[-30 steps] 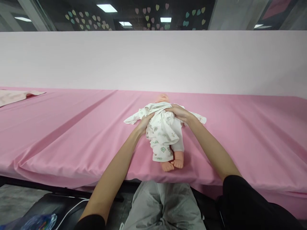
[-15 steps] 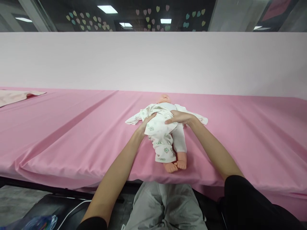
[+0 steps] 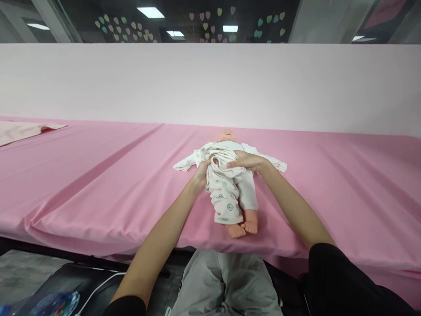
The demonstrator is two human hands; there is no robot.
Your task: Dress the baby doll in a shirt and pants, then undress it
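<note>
Clamping printed cloth [image 3: 225, 193] over a doll [image 3: 227, 136], left hand [image 3: 201, 173] and right hand [image 3: 247, 161] bunch it.

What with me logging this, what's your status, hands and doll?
Left hand and right hand gripping bunched printed cloth. Doll face-up on pink sheet, feet bare. Folds hide its waist.

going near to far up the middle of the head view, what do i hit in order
grey trousers → doll's bare feet → left hand and right hand, roughly level → doll's head → white wall → heart shapes
</note>
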